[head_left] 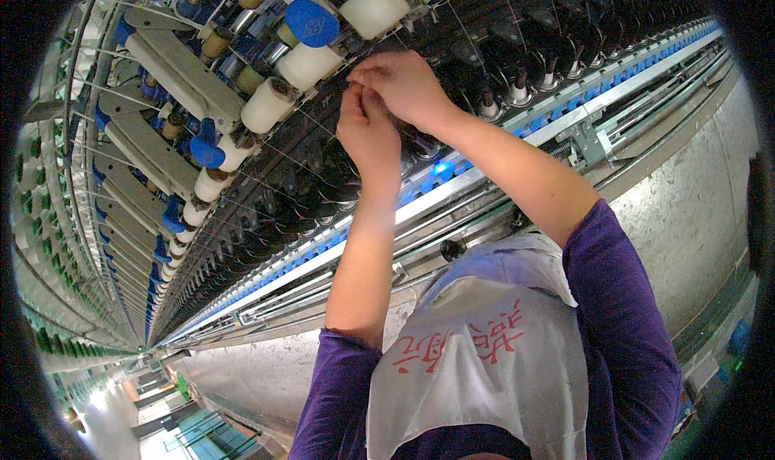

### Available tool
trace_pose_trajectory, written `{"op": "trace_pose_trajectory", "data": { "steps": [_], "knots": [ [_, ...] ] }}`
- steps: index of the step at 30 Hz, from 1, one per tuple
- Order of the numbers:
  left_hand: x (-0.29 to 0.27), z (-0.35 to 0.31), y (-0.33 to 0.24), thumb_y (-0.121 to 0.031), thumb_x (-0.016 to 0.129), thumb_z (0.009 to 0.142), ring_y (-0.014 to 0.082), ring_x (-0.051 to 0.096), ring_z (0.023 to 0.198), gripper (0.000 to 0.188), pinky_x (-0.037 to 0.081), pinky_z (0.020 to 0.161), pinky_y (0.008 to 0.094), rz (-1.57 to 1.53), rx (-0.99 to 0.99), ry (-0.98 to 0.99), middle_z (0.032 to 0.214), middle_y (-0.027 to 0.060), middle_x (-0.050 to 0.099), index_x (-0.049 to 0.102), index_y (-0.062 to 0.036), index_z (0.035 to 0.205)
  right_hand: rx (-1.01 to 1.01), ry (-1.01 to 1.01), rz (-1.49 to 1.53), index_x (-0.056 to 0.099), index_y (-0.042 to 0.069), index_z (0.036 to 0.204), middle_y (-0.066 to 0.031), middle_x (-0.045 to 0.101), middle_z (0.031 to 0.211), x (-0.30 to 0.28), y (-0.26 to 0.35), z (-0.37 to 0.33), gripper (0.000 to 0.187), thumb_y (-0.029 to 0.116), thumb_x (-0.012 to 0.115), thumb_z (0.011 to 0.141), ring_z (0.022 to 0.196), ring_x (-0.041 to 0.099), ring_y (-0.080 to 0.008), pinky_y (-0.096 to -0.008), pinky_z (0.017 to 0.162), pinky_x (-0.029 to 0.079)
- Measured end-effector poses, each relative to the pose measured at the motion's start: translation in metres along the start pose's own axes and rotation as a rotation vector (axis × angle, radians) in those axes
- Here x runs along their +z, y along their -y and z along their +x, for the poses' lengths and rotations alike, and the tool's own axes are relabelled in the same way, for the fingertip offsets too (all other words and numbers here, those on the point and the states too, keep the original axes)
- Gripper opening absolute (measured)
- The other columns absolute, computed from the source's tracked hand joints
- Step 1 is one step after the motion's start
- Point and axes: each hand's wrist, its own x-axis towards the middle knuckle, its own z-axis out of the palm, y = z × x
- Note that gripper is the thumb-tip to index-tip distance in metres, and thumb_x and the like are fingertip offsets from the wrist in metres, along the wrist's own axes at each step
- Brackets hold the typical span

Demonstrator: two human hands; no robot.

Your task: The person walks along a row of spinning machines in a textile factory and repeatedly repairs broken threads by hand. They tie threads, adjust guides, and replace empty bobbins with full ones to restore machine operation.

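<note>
Both my arms reach forward over a long spinning machine, and my hands meet just below its white rollers [307, 66]. My left hand [368, 137] has its thumb and fingers pinched together at the tips. Against it, from the right, comes my right hand [406, 90], its fingers also closed in a pinch. Whatever sits between the fingertips is too small to make out. Thin threads run down from the rollers around them. A row of spindles, one with a dark-topped tube [488, 103], stands below and to the right of the hands.
Grey roller arms [169, 68] with blue caps [311, 22] line the upper left. A blue-and-silver rail [549, 121] runs along the spindles, with a blue light [441, 168] glowing on it. A scuffed grey metal panel [686, 193] fills the right side. My pale apron [492, 379] hangs below.
</note>
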Motion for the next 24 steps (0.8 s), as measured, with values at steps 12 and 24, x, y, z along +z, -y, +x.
{"op": "trace_pose_trajectory", "data": {
  "steps": [12, 24],
  "knots": [
    [0.005, -0.001, 0.008, -0.007, 0.047, 0.09, 0.0115, 0.053, 0.072, 0.016, 0.043, 0.066, 0.027, -0.14, -0.047, -0.051, 0.08, 0.0076, 0.063, 0.058, 0.0043, 0.089, -0.033, -0.008, -0.148, 0.071, 0.01, 0.079, -0.0138, 0.065, 0.075, 0.003, 0.004, 0.005, 0.018, 0.026, 0.064, 0.074, 0.069, 0.063, -0.032, -0.0401, 0.067, 0.051],
    [0.0, -0.002, 0.014, -0.007, 0.046, 0.091, 0.0109, 0.052, 0.074, 0.017, 0.043, 0.066, 0.0266, -0.186, -0.069, -0.073, 0.08, 0.0078, 0.062, 0.058, 0.0049, 0.089, -0.075, 0.047, -0.24, 0.07, 0.006, 0.083, -0.0151, 0.065, 0.077, 0.008, 0.011, 0.005, 0.022, 0.026, 0.062, 0.076, 0.07, 0.063, -0.0299, -0.0355, 0.064, 0.05]
  ]
}}
